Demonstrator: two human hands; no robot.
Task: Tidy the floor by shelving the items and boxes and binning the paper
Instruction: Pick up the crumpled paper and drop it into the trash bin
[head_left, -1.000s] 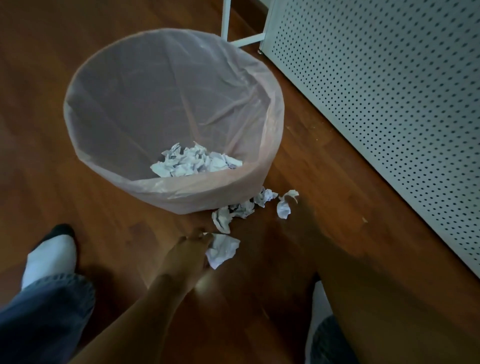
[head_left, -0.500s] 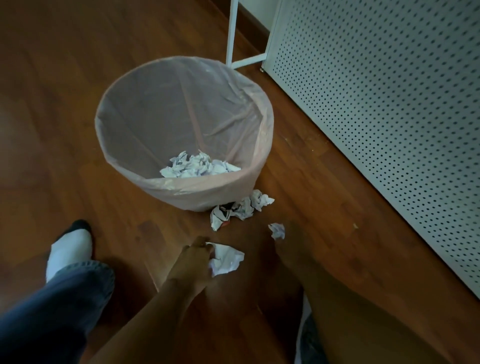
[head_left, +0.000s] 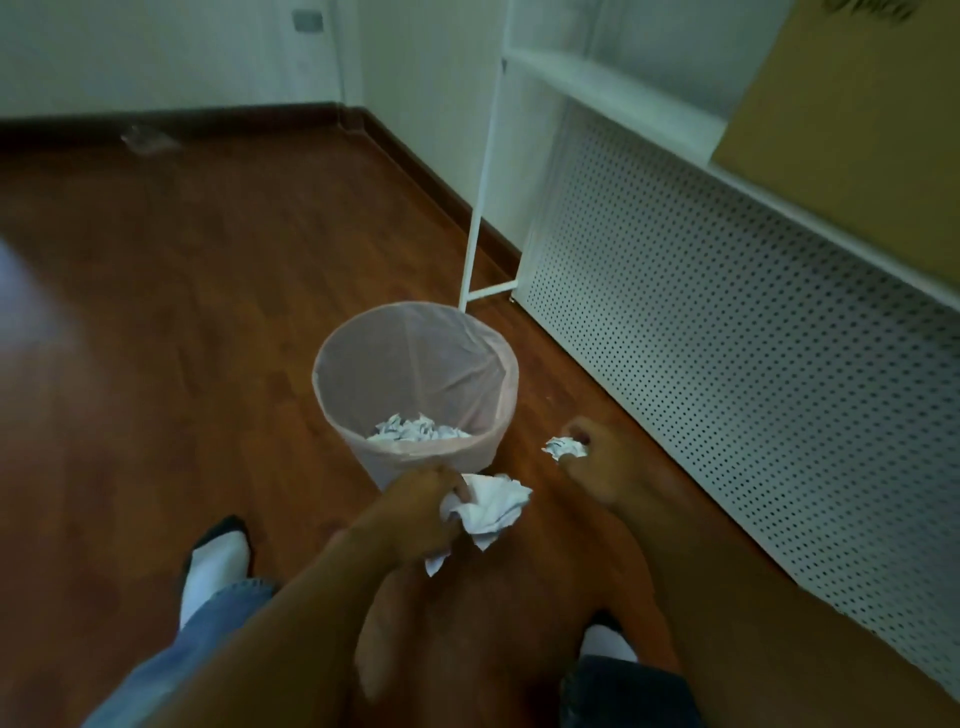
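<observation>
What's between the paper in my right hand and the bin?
Nothing: the head view shows only bare wooden floor between the small paper wad in the right hand and the bin.

Dim, soft indoor light; edges bend (wide lens), forearms and corners blurred.

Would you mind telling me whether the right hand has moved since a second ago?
Yes. The right hand has lifted off the floor, gripping a small paper ball beside the bin.

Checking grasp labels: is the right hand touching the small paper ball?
Touching. In the head view the right hand has its fingers curled around the small paper ball, which is lifted beside the bin.
</observation>
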